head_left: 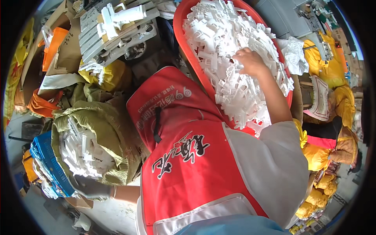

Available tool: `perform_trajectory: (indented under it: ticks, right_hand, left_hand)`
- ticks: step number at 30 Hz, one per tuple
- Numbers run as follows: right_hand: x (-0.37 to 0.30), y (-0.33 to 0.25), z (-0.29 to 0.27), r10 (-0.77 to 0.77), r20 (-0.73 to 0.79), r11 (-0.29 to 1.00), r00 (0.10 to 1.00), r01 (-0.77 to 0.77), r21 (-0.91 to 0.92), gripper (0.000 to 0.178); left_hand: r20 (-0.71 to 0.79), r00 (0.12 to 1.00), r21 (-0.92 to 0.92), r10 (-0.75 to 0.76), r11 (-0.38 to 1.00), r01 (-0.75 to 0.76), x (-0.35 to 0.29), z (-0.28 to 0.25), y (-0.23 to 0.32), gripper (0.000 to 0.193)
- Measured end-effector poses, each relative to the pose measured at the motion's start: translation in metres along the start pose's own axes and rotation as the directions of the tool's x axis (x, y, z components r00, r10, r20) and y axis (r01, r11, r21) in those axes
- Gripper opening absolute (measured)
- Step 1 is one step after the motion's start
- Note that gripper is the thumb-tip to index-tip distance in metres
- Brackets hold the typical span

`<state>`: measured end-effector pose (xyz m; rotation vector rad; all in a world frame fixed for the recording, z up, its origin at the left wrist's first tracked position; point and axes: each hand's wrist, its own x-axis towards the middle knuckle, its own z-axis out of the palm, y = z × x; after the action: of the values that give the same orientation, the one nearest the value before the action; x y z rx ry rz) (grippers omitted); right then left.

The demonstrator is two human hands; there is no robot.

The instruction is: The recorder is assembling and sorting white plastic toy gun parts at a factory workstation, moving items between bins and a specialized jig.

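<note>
Hundreds of white plastic clips (pixel 231 58) heap in the red basin (pixel 188 51), where the right hand (pixel 250 62) digs in, fingers curled on some. Light, stiff and tangle-prone, they probably lift best by the handful. Gloved left hand (pixel 92 188) grips the sack (pixel 105 133) rim.

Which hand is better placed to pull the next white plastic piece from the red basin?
Right. The right hand already rests on the white plastic pieces heaped in the red basin. The gloved left hand is low at the sack and blue crate, far from it.
</note>
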<state>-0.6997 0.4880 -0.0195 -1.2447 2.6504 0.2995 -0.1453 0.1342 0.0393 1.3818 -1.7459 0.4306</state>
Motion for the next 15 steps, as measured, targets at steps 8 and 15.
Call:
perform_trajectory:
  ticks: [8, 15]
  right_hand:
    - [0.022, 0.012, -0.032, -0.003, -0.092, 0.986, 0.996, 0.018, 0.166, 0.034]
    - [0.040, -0.073, -0.073, -0.081, -0.108, 0.284, 0.991, 0.127, 0.950, 0.022]
  left_hand:
    - [0.230, 0.928, -0.729, 0.293, 0.684, -0.035, -0.014, 0.059, 0.138, 0.023]
    - [0.497, 0.530, -0.864, 0.688, 0.452, 0.222, -0.039, 0.061, 0.250, 0.040]
